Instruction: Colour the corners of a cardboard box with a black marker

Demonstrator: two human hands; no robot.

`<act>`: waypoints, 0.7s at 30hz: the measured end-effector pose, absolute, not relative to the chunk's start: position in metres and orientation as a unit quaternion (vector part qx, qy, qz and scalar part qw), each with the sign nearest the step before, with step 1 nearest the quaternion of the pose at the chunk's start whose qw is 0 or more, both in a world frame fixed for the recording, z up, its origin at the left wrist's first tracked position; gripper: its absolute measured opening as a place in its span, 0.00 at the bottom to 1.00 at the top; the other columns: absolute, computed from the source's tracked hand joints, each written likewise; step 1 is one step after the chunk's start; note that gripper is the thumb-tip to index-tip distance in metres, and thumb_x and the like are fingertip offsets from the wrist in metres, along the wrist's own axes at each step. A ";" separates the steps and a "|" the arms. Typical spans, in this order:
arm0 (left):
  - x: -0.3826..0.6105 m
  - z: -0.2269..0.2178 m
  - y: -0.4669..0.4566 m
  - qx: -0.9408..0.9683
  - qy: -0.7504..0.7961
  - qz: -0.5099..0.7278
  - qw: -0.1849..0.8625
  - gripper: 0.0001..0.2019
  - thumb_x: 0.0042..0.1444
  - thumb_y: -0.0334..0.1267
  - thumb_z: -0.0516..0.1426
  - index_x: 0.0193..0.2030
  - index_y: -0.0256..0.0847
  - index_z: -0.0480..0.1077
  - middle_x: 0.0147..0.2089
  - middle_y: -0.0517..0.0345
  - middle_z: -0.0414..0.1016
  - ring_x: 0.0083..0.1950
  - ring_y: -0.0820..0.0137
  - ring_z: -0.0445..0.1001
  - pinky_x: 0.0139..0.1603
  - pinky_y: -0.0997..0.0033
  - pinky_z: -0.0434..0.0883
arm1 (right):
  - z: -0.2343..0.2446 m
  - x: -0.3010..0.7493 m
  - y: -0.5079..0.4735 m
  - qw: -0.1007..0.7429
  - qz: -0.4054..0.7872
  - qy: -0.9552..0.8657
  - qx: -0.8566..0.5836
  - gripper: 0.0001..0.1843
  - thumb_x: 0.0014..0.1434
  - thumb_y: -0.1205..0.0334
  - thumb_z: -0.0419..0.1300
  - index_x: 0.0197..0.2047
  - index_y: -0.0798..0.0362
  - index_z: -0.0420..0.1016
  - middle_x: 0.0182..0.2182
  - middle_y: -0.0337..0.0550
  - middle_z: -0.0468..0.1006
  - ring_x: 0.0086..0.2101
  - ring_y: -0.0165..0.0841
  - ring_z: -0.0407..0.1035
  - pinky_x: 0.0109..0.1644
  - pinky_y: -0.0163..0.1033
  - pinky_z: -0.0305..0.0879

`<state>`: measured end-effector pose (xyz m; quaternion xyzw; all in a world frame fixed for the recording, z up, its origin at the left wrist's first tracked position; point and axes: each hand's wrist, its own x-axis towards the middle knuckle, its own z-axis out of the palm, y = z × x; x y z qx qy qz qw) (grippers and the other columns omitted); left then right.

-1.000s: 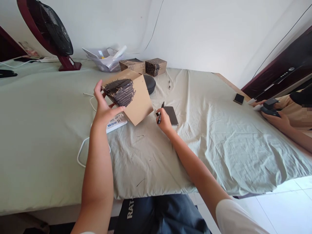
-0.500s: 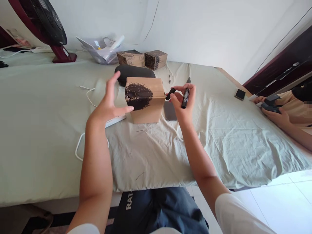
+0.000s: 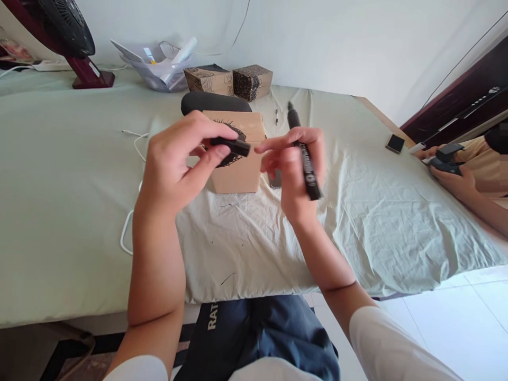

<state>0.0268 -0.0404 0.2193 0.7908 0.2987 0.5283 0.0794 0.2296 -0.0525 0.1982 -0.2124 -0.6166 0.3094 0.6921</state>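
Fingers of the left hand (image 3: pixel 172 164) are clamped on a short black cap (image 3: pixel 236 147), thumb on the near side, wrist raised above the worktop (image 3: pixel 71 201) and bent toward the right. Opposite it, the right hand (image 3: pixel 292 177) has its fingers closed around a black marker (image 3: pixel 308 169), nib uncovered and aimed at the far side, blunt end toward the near edge; the fingertips nearest the cap reach left but stop just short of it.

Beyond the hands, at mid-worktop, a plain brown cardboard box (image 3: pixel 242 177) stands upright, a dense black patch with hairlike strokes at its rim drawn on it. The left hand and cap hide part of that drawing. Just behind the box lies a black case (image 3: pixel 214 102).

Half a second ago the right hand had both cap and marker, and the left was spread beside the box; now the cap has passed over to the left. A second ago the box was tipped up in the left hand.
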 end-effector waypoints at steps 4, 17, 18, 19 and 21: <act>0.020 0.210 -0.023 0.732 0.233 0.629 0.119 0.10 0.75 0.44 0.59 0.55 0.46 0.80 0.38 0.62 0.75 0.32 0.79 0.76 0.30 0.79 0.73 | 0.199 0.238 -0.057 0.671 0.347 -0.602 -0.259 0.31 0.77 0.32 0.45 0.48 0.45 0.81 0.22 0.37 0.72 0.21 0.33 0.60 0.23 0.40 0.57; 0.027 0.203 -0.021 0.749 0.237 0.599 0.156 0.12 0.78 0.39 0.55 0.52 0.45 0.82 0.33 0.62 0.77 0.29 0.80 0.74 0.30 0.79 0.72 | 0.199 0.241 -0.060 0.632 0.431 -0.593 -0.252 0.24 0.72 0.36 0.58 0.48 0.46 0.84 0.27 0.40 0.78 0.21 0.32 0.66 0.22 0.37 0.65; 0.029 0.203 -0.021 0.747 0.240 0.599 0.159 0.13 0.79 0.40 0.54 0.51 0.44 0.82 0.32 0.63 0.76 0.28 0.80 0.73 0.29 0.79 0.71 | 0.199 0.241 -0.059 0.631 0.435 -0.592 -0.249 0.24 0.71 0.36 0.59 0.47 0.46 0.84 0.27 0.40 0.78 0.21 0.31 0.65 0.22 0.37 0.65; 0.030 0.204 -0.021 0.746 0.243 0.597 0.164 0.14 0.79 0.40 0.54 0.50 0.44 0.82 0.30 0.63 0.76 0.27 0.80 0.72 0.28 0.80 0.70 | 0.198 0.241 -0.058 0.630 0.438 -0.591 -0.249 0.24 0.71 0.36 0.59 0.47 0.46 0.84 0.27 0.40 0.78 0.21 0.31 0.64 0.22 0.38 0.64; 0.032 0.203 -0.021 0.737 0.248 0.603 0.178 0.15 0.79 0.42 0.54 0.49 0.44 0.82 0.29 0.63 0.75 0.27 0.81 0.72 0.27 0.80 0.69 | 0.198 0.242 -0.058 0.634 0.437 -0.587 -0.248 0.24 0.70 0.36 0.59 0.46 0.47 0.84 0.26 0.40 0.77 0.21 0.31 0.63 0.23 0.38 0.64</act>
